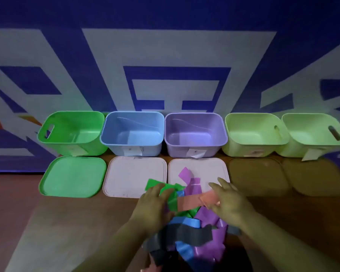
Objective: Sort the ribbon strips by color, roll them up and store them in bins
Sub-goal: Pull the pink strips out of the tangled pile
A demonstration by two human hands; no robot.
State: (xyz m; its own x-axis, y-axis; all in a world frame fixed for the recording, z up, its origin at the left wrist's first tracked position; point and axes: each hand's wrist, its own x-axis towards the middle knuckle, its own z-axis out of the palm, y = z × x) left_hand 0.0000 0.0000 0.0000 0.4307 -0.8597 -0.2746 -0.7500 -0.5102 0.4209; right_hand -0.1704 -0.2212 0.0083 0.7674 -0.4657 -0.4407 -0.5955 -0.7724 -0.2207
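Bins stand in a row of five at the back of the table [71, 222], open tops up: green bin [71, 132], blue bin [133, 134], purple bin [195, 134] and two pale green bins [253, 134] [312, 134]. Lids lie flat just in front: a green lid [73, 176], a white lid [133, 176] and a second white lid [214, 169]. Ribbon strips [190, 228] lie heaped near the front edge, mixed green, purple, blue, grey and orange, the far end overlapping the second white lid. Left hand [155, 205] rests on the green strip [165, 190], fingers loosely spread. Right hand [227, 203] pinches one end of the orange strip [196, 201] between thumb and fingers.
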